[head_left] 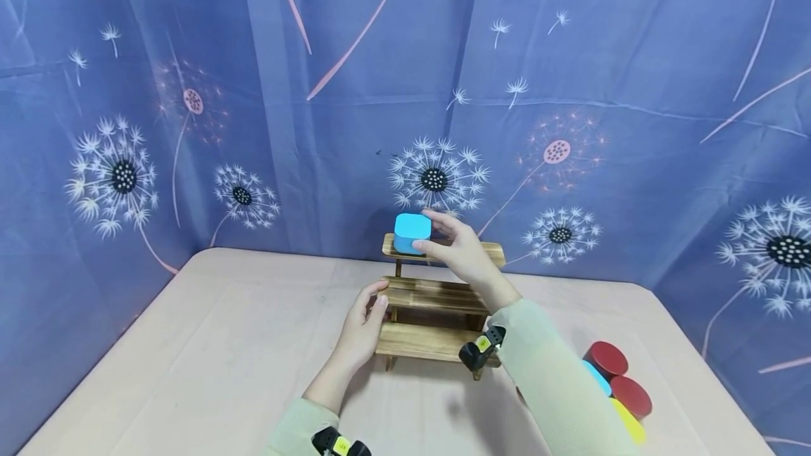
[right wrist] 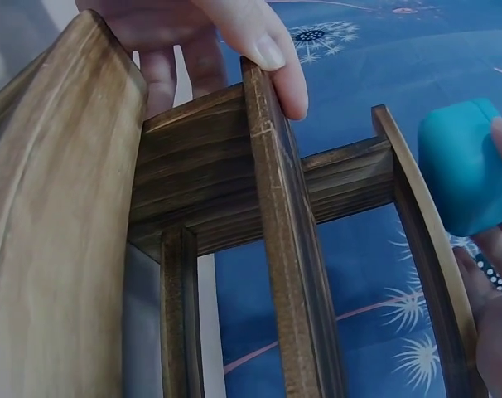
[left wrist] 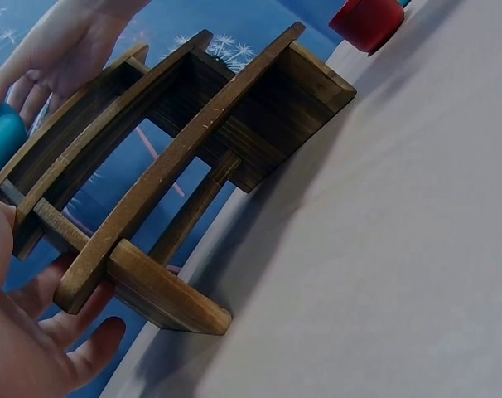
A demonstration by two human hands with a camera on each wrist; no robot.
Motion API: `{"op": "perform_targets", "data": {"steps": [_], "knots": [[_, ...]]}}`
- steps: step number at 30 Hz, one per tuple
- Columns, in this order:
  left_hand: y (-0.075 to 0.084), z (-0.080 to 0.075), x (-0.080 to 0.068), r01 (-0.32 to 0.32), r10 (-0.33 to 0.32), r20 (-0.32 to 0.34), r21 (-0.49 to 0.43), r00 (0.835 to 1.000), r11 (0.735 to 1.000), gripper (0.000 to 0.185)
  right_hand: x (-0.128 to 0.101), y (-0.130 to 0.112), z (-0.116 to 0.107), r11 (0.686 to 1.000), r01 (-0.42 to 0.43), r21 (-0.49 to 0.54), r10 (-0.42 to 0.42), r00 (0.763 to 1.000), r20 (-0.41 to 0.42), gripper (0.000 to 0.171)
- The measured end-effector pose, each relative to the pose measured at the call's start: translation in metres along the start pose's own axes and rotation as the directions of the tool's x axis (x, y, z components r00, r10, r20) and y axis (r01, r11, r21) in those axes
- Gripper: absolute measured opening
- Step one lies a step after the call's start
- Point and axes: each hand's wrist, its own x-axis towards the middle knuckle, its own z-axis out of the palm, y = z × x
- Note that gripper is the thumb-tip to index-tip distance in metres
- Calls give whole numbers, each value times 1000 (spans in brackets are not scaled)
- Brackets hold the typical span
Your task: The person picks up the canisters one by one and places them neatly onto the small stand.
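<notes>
Placement of one rounded turquoise block (head_left: 412, 233) on the top tier of a single three-tier dark-stained wooden step shelf (head_left: 431, 294), which stands on a pale tabletop (head_left: 209, 343) before a blue dandelion-print backdrop (head_left: 253, 90). Right hand (head_left: 457, 248): fingers and thumb curled round the block, which sits at the left end of the top tier, apparently resting on the board. Left hand (head_left: 364, 322): fingers relaxed and straight, fingertips touching the left end of the middle tier, bracing the shelf without gripping it.

Judged from these views, the step is done well if the block sits flat and wholly inside the board's edges before the fingers part, with the bracing hand keeping the light shelf from tipping or sliding backward. Letting go straight outward, not sideways, should avoid dragging the block off the narrow board.

Counts: one shelf with three tiers; one turquoise block on it; beside the right forearm, two dark red round pieces (head_left: 606, 359), one light blue piece (head_left: 597, 377) and one yellow piece (head_left: 629, 419), partly hidden.
</notes>
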Motion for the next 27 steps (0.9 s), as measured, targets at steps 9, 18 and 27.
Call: {"op": "perform_targets", "data": {"steps": [9,18,27], "knots": [[0,1,-1,26,-26,-1,10,1000,1000,34,1,0,-2,997,-10,-70,14,998,58,65],[3,1,-2,11,-11,-3,24,1000,1000,36,2,-3,-2,994,-19,-107,30,994,101,71],[23,-2,-7,23,-23,-1,14,1000,1000,35,5,-4,-3,995,-25,-101,35,994,103,75]]}}
